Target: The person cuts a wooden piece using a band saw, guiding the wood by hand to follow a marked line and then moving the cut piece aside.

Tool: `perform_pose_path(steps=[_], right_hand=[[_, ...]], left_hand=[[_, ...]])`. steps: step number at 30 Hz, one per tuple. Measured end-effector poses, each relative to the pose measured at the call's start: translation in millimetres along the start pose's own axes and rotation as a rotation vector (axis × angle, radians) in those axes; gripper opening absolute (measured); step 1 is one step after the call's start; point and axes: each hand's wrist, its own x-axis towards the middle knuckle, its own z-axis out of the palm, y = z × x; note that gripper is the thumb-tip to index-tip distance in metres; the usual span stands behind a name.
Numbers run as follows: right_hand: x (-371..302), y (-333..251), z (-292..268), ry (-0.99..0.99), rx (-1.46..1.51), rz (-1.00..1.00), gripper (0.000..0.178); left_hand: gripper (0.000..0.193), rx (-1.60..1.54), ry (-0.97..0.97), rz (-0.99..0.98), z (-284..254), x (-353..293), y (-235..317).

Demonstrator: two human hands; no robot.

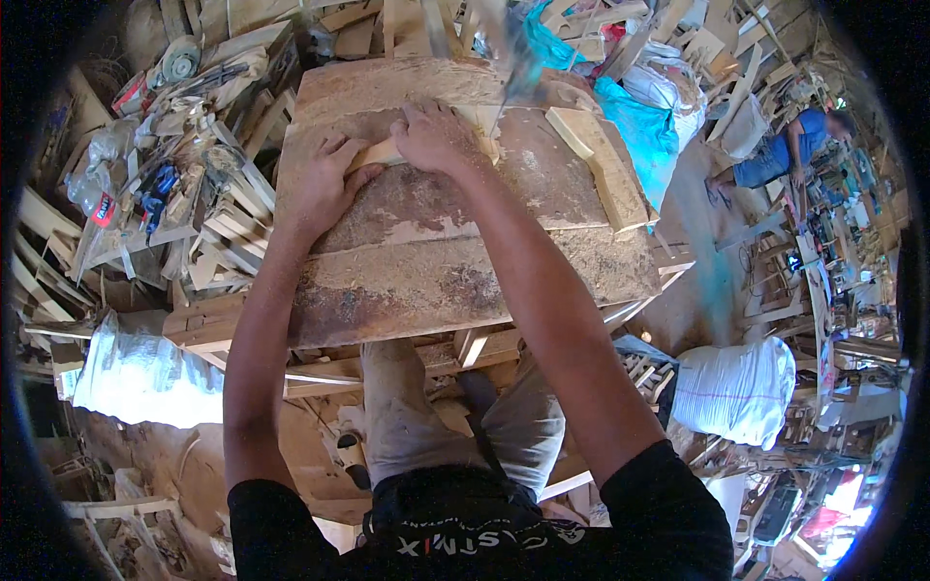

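Observation:
A pale piece of wood (382, 155) lies on the sawdust-covered worktable (387, 281). My left hand (334, 182) grips its left end, thumb on the near side and fingers on the far side. Over its middle lies my right hand (438, 138), fingers bent across the far edge and hiding part of the wood. Just beyond the right hand, a thin upright strip (500, 118) that looks like a saw blade meets the tabletop, close to the wood's right end. A longer, notched wooden piece (603, 167) rests apart near the table's right edge.
Scrap wood (232, 208) is heaped left of the table, with plastic bottles (97, 198). Turquoise sheeting (639, 136) hangs at the right edge. White sacks (736, 387) stand on both sides. Another person in blue (799, 145) is at the far right among wood and clutter.

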Motion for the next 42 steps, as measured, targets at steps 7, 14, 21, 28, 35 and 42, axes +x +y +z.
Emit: perform_pose_path(steps=[7,14,21,28,35,42], right_hand=[[8,7,8,-0.001,0.025,-0.018,0.069],[7,3,7,-0.023,0.039,0.005,0.071],[10,9,8,0.029,-0.038,-0.018,0.07],[11,8,5,0.01,-0.055,-0.016,0.07],[15,7,4,0.002,-0.036,-0.006,0.069],[16,8,6,-0.007,0.029,-0.003,0.07]], left_hand=[[0.037,-0.099,-0.016,-0.034,-1,-2,4],[0.038,-0.034,0.007,-0.002,-2,-1,4],[0.038,-0.067,-0.058,-0.114,-1,0,11],[0.038,-0.028,0.009,-0.011,-3,0,10],[0.039,0.018,0.068,0.018,1,1,11],[0.041,0.06,0.122,0.035,7,-3,4]])
